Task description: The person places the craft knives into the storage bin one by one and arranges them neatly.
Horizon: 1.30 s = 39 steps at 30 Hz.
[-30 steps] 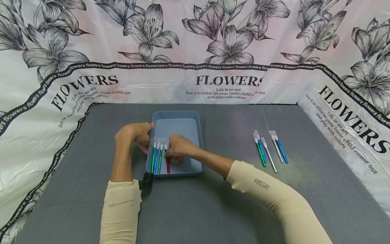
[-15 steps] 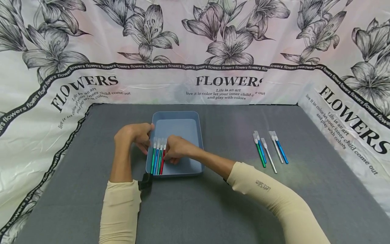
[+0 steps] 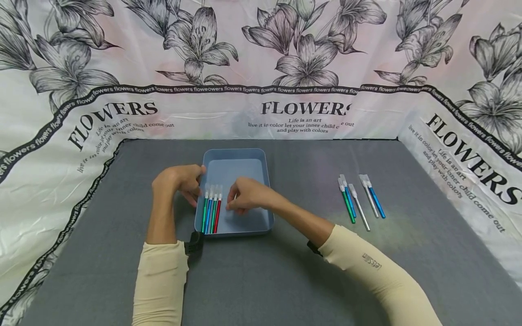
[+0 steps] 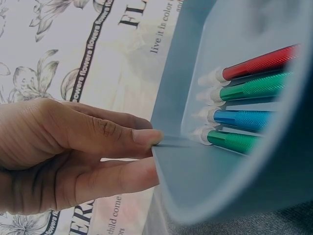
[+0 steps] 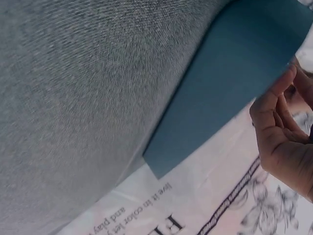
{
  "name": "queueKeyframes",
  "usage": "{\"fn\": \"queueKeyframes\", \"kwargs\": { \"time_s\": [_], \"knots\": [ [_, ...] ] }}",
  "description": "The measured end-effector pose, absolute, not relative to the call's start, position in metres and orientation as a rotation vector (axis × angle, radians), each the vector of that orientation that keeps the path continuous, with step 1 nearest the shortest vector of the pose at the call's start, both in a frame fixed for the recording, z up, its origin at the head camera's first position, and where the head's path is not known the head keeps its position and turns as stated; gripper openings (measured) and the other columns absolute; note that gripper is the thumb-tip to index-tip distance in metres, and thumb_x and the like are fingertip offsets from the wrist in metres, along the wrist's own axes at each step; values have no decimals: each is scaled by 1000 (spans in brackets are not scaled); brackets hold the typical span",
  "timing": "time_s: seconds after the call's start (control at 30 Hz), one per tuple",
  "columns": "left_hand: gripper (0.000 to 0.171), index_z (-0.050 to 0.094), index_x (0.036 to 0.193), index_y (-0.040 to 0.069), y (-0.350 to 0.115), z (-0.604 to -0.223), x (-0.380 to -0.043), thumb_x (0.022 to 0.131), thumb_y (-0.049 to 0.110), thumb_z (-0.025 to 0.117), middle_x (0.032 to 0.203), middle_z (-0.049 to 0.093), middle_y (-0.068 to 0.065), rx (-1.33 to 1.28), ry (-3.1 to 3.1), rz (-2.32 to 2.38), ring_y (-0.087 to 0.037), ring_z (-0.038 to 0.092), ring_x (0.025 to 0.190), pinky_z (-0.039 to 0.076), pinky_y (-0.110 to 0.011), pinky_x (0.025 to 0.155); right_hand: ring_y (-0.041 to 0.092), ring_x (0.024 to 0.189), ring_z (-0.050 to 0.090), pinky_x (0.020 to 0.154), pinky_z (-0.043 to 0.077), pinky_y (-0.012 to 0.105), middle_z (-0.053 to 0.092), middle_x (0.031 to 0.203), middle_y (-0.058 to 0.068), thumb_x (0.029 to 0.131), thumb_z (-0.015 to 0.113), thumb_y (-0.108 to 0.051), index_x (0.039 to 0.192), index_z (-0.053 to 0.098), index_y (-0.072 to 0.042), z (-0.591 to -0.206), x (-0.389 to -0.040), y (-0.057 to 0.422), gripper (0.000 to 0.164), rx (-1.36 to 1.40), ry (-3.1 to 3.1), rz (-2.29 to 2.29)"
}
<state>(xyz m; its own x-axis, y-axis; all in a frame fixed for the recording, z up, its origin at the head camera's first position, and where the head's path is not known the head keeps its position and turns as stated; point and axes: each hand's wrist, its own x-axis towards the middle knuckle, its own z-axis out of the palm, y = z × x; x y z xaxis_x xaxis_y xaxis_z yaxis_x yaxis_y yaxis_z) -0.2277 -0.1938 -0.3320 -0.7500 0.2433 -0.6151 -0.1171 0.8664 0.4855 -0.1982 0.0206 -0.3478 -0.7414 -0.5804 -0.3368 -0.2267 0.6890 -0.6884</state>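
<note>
My left hand (image 3: 181, 181) pinches the left rim of a blue-grey tray (image 3: 254, 156); the left wrist view shows its thumb and fingers (image 4: 146, 137) on the rim. Inside, along the left wall, several capped craft knives lie side by side: a green knife (image 3: 204, 215), a blue knife (image 3: 209, 215), another green knife (image 3: 214, 216) and a red knife (image 3: 218, 216). Their clear caps point to the far side. My right hand (image 3: 250, 195) hovers over the tray, just right of the red knife, fingers loosely bent and holding nothing. Its fingertips are partly hidden in the right wrist view.
On the grey table (image 3: 310, 271), right of the tray, lie several more capped craft knives: a green one (image 3: 349, 206), a blue one (image 3: 377, 201) and a silver one (image 3: 360, 210) among them. A flower-printed sheet (image 3: 228, 113) stands behind and at the sides.
The red knife has slid left against the other knives in the tray. My right hand has let go of it and moved a little right. My left hand stays on the rim.
</note>
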Motion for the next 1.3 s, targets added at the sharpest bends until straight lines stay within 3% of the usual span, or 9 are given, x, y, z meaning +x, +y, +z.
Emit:
{"fn": "queueKeyframes", "kwargs": {
  "time_s": [0.03,0.13,0.23,0.4,0.53,0.67,0.87,1.13,1.3],
  "knots": [
    [79,9,167,-3,-194,-332,-228,104,-2,58,134,67,-32,92,2330,661,-21,82,88,65,-39,89,18,67,70,73,65,33,70,73,6,96,76,-14,95,76,-2,-345,-198,24,12,-621,2353,-872],
    [62,30,160,-6,-193,-332,-227,104,0,58,134,68,-29,95,2345,634,-19,81,86,58,-47,104,28,77,74,77,65,34,73,76,8,97,75,-16,99,76,-3,-337,-196,36,13,-614,2344,-918],
    [54,38,155,-7,-193,-332,-226,105,1,57,135,68,-27,93,2350,631,-18,81,84,51,-54,113,35,84,74,79,65,38,74,76,8,97,74,-17,100,76,-4,-331,-193,48,13,-609,2359,-961],
    [60,32,158,-7,-193,-331,-225,105,1,58,134,68,-28,79,2354,635,-18,81,84,51,-54,113,27,73,69,79,63,47,70,71,3,97,74,-17,100,76,-6,-328,-188,62,11,-632,2399,-983],
    [73,18,165,-4,-193,-331,-225,104,2,59,138,65,-30,69,2356,638,-18,81,83,50,-54,114,19,68,65,69,59,34,69,70,1,98,73,-17,102,77,-6,-329,-183,72,13,-637,2435,-1008],
    [84,4,167,1,-193,-331,-225,105,1,59,141,63,-31,83,2354,645,-18,81,85,44,-57,119,23,71,68,64,53,24,70,72,2,99,72,-18,104,77,-6,-327,-181,85,14,-609,2484,-1019],
    [83,4,167,0,-193,-332,-224,104,1,59,140,64,-29,95,2359,645,-17,81,84,41,-58,121,33,80,73,67,57,26,74,82,11,100,70,-17,108,76,-2,-320,-182,106,18,-570,2538,-1048],
    [72,17,166,-2,-193,-333,-224,105,1,57,146,60,-30,95,2358,648,-17,81,85,41,-58,122,24,76,70,65,54,27,75,89,17,103,66,-21,115,74,0,-320,-193,149,26,-500,2697,-909],
    [72,18,166,-2,-195,-333,-225,105,1,57,145,60,-30,85,2364,642,-17,81,83,38,-59,123,22,77,70,66,54,30,76,93,20,105,64,-20,119,73,4,-317,-198,178,29,-438,2751,-784]
  ]
}}
